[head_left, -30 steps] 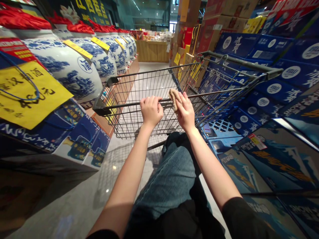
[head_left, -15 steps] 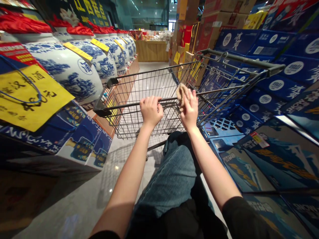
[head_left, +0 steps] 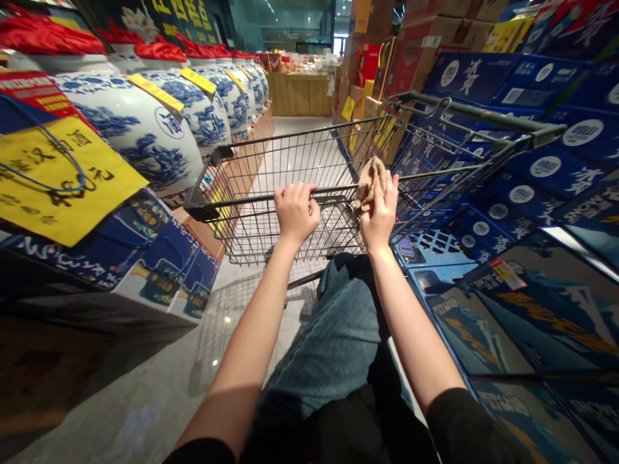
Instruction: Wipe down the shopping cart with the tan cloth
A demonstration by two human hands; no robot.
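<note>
A dark wire shopping cart (head_left: 290, 158) stands sideways right in front of me, its push handle off to the right. My left hand (head_left: 296, 212) is wrapped around the near top rail of the basket, left of the middle. Farther right on that rail, my right hand (head_left: 380, 216) presses a crumpled tan cloth (head_left: 371, 180) against the metal. The cloth bunches over the rail, partly under my fingers. Floor tiles show through the wire mesh, and no goods can be made out in the basket.
Blue-and-white jars (head_left: 140, 122) with red cloth tops line the left. A yellow price sign (head_left: 68, 180) hangs in front of them. Stacked blue cartons (head_left: 536, 167) rise on the right, beside a blue plastic crate (head_left: 435, 248). A wooden counter (head_left: 302, 95) stands at the far end.
My right hand has slid a little to the right along the rail with the cloth. My left hand keeps its hold on the rail. The view has shifted slightly.
</note>
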